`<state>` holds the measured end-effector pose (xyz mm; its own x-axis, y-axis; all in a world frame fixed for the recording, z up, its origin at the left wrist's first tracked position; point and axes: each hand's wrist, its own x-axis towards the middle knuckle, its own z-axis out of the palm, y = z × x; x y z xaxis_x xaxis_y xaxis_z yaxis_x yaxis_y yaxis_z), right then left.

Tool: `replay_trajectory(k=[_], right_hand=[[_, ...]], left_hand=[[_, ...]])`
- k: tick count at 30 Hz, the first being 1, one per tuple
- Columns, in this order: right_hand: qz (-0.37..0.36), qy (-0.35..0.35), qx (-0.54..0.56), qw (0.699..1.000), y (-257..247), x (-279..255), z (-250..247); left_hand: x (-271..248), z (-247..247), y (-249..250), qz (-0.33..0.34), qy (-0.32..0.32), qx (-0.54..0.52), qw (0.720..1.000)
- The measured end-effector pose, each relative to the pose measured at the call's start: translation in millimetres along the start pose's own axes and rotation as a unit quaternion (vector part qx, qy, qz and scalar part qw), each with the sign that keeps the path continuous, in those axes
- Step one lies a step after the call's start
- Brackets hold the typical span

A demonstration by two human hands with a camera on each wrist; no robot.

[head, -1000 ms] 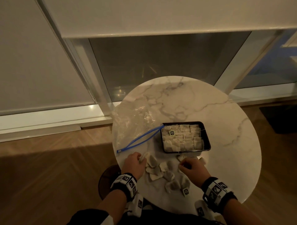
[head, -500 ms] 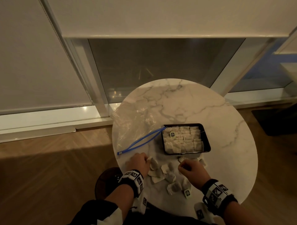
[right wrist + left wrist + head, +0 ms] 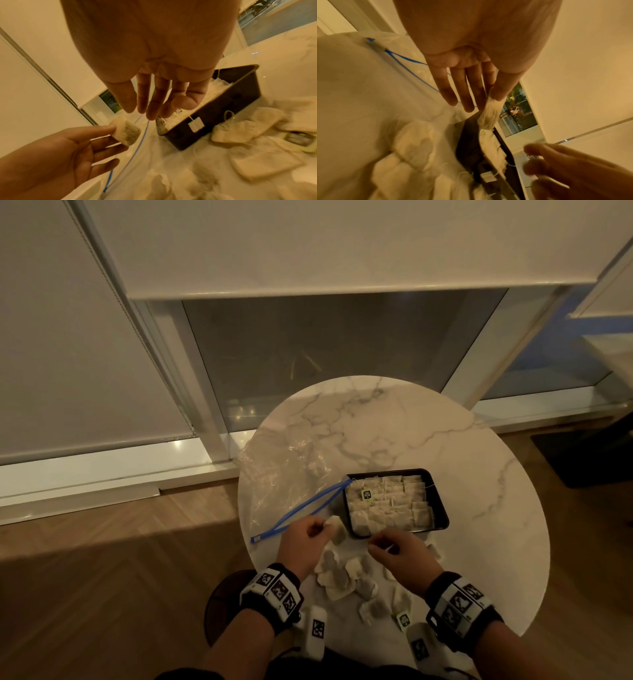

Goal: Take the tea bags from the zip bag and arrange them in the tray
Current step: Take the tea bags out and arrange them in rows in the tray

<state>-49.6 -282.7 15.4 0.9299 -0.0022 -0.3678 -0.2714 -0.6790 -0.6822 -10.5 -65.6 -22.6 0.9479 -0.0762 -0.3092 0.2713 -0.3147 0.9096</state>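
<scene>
A black tray packed with rows of tea bags sits on the round marble table. My left hand pinches one tea bag between thumb and forefinger, just left of the tray's near corner; this bag also shows in the wrist views. My right hand hovers at the tray's near wall, thumb pressed to fingertips on a thin string whose paper tag hangs over that wall. Several loose tea bags lie by the table's near edge. The clear zip bag lies flat on the left.
The bag's blue zip strip runs from the tray's left corner to the table's left edge. A dark round stool stands under the table's near-left side. Window frame and roller blinds rise behind. Wooden floor surrounds the table.
My left hand has lifted a tea bag off the pile and carried it towards the tray. My right hand has moved forward to the tray's near wall.
</scene>
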Motion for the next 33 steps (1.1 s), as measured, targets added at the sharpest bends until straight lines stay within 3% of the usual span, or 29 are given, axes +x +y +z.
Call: replay_trajectory(k=[6, 13, 20, 26, 33], right_hand=[[-0.036, 0.026, 0.119, 0.992, -33.1, 11.8, -5.2], [-0.079, 0.042, 0.203, 0.975, -48.5, 16.2, -10.5], [-0.094, 0.023, 0.284, 0.954, -62.6, 16.4, -31.5], [-0.082, 0.01, 0.29, 0.953, -66.3, 23.4, -55.6], [-0.097, -0.017, 0.222, 0.97, -53.1, 38.5, -87.9]], left_hand=[[-7.5, -0.1, 36.1, 0.048, -0.027, -0.061, 0.997], [-12.8, 3.0, 52.9, 0.088, -0.068, -0.03, 0.993], [-9.4, 7.8, 67.4, 0.068, -0.097, -0.097, 0.988], [-4.9, 20.6, 82.1, 0.065, -0.113, -0.132, 0.983], [8.7, 42.4, 92.5, 0.07, -0.114, -0.123, 0.983]])
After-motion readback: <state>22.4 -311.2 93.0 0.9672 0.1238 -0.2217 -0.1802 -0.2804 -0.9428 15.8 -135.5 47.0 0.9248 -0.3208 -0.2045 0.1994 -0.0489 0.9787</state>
